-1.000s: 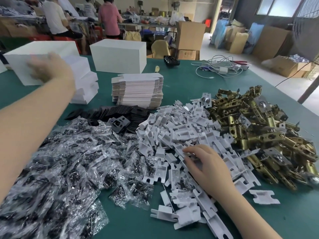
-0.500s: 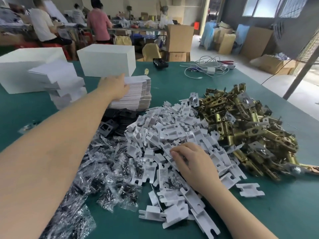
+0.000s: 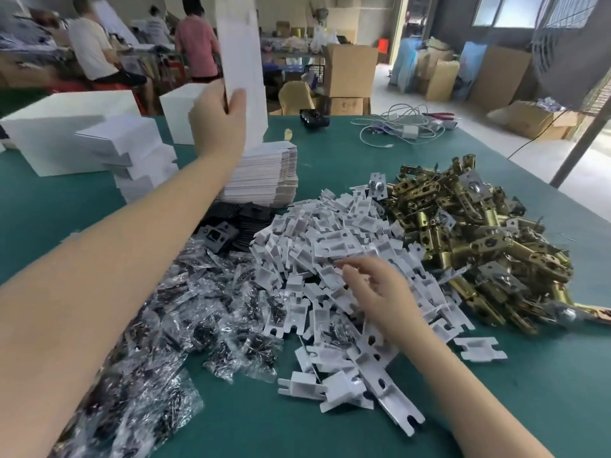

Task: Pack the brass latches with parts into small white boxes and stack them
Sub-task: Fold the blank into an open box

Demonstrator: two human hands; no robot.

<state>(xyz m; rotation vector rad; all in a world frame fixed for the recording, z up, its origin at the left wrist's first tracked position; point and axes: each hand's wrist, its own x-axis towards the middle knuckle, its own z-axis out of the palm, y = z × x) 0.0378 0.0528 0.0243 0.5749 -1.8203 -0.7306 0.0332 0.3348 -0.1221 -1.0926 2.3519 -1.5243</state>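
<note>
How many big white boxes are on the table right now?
2. One white box sits at the far left of the green table; the other stands farther back, partly behind the left hand, which holds a flat carton. More may lie out of view.

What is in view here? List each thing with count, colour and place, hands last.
flat box blank: one, white, held up above the stack
stack of flat blanks: one, white, table centre-back
packed small boxes: a few, white, back left
large boxes: two, white, far left
plastic inserts: pile, white, centre
brass latches: pile, gold, right
screw bags: pile, clear, left
plates: pile, black, behind the bags
cables: tangle, white, back right
table: green
left hand: grips the blank
right hand: grip open, over the inserts
</note>
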